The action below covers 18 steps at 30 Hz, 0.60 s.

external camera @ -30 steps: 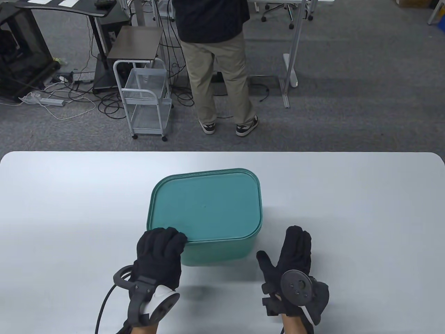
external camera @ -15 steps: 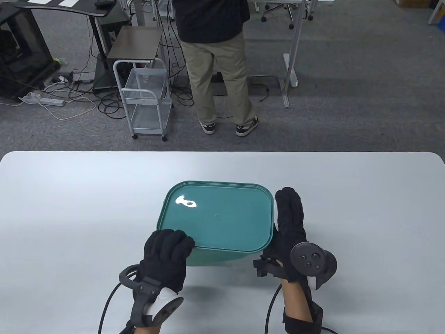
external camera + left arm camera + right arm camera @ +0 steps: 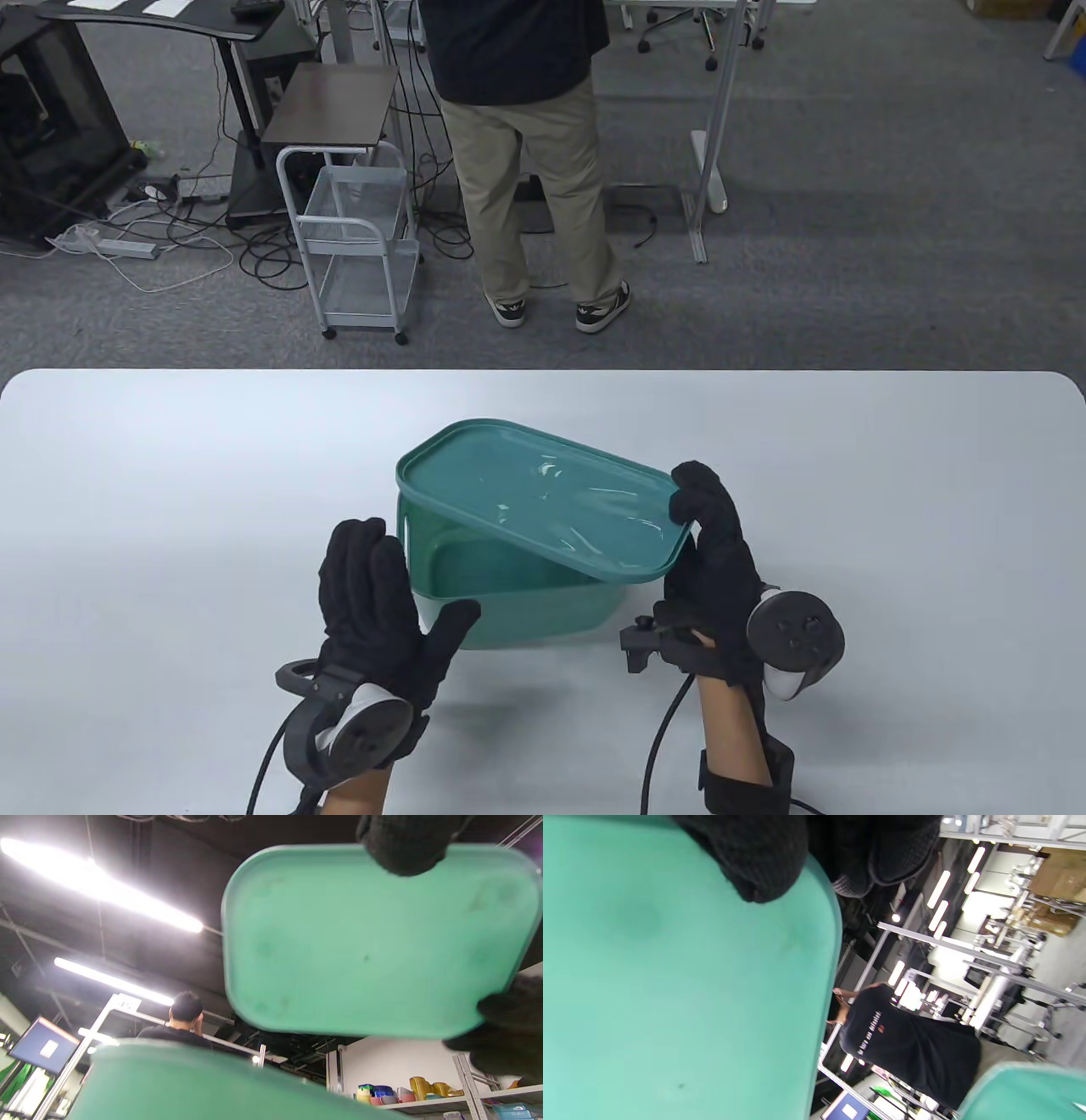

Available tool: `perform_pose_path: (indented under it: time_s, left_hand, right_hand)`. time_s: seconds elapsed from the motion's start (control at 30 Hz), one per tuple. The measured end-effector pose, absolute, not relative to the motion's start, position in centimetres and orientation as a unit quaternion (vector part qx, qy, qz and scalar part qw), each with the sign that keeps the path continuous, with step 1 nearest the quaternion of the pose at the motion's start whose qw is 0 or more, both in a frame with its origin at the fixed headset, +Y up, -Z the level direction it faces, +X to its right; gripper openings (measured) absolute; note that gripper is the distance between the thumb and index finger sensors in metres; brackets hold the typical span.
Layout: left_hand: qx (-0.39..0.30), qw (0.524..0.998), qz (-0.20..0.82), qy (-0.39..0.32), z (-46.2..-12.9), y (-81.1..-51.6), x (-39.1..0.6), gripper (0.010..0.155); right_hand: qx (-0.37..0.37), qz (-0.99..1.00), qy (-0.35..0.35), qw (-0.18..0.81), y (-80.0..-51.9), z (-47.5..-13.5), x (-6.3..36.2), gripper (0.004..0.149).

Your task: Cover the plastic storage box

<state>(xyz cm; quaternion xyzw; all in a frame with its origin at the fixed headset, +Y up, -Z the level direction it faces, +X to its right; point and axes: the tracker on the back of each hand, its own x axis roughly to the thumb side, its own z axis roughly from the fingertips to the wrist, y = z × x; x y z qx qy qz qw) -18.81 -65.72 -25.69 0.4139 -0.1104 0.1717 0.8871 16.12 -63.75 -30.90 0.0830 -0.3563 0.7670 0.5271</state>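
A teal plastic storage box [image 3: 526, 615] stands on the white table [image 3: 170, 509], with part of its inside showing at the near side. Its teal lid [image 3: 543, 501] hangs tilted above it, clear of the near rim. My right hand [image 3: 704, 526] grips the lid's right edge. My left hand [image 3: 382, 586] is open with fingers spread, beside the box's near left corner and holding nothing. The left wrist view shows the lid's underside [image 3: 365, 942] above the box rim [image 3: 191, 1077]. The right wrist view shows my fingers [image 3: 755, 857] on the lid [image 3: 670, 984].
A person in khaki trousers [image 3: 526, 170] stands on the carpet beyond the table's far edge, next to a white wire cart [image 3: 356, 246]. Cables trail from both trackers across the table's near edge.
The lid lay flat on the box with my left hand on its near left corner. My right hand has since taken its right edge and lifted it. My left hand has let go and opened.
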Motion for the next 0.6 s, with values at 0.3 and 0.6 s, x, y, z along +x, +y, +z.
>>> perform_pose_path:
  time_s: [0.3,0.6]
  left_hand:
    - [0.38,0.896,0.207,-0.101,-26.6,-66.8,-19.6,0.102]
    - [0.359,0.902,0.22,-0.097,-27.0,-67.6,-19.8,0.101]
  right_hand:
    - [0.136,0.729,-0.355,0.569,-57.3,-27.7,14.6,0.056]
    - [0.038,0.724,-0.211,0.655,-55.9,-30.9,13.4,0.061]
